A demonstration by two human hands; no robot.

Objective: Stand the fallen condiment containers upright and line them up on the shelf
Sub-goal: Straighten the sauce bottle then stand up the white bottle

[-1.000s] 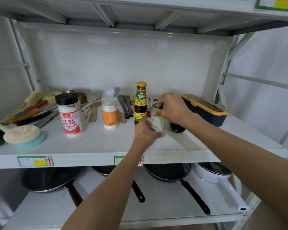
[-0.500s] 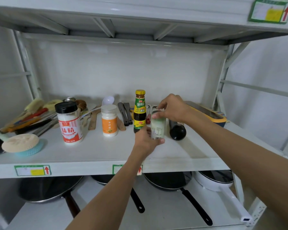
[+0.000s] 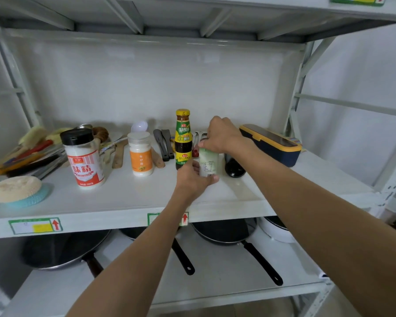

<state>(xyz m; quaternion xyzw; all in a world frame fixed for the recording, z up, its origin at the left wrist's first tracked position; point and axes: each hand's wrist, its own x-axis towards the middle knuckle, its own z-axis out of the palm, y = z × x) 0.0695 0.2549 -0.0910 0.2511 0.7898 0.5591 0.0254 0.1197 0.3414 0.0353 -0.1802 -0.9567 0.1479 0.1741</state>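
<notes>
Head view: both hands, left (image 3: pixel 193 179) and right (image 3: pixel 222 135), grip pale cylindrical jar (image 3: pixel 208 163) upright; leftmost jar (image 3: pixel 85 160) labelled "味精".

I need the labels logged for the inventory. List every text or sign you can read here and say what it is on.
"味精": big red characters on the black-capped shaker; small print below unclear.
Orange-labelled white jar: characters too small to read.
Yellow-capped sauce bottle: label characters too blurred to read.
Pale container held by both hands: fine print, unreadable.
Shelf-edge tag: red up arrow, no legible words.
</notes>
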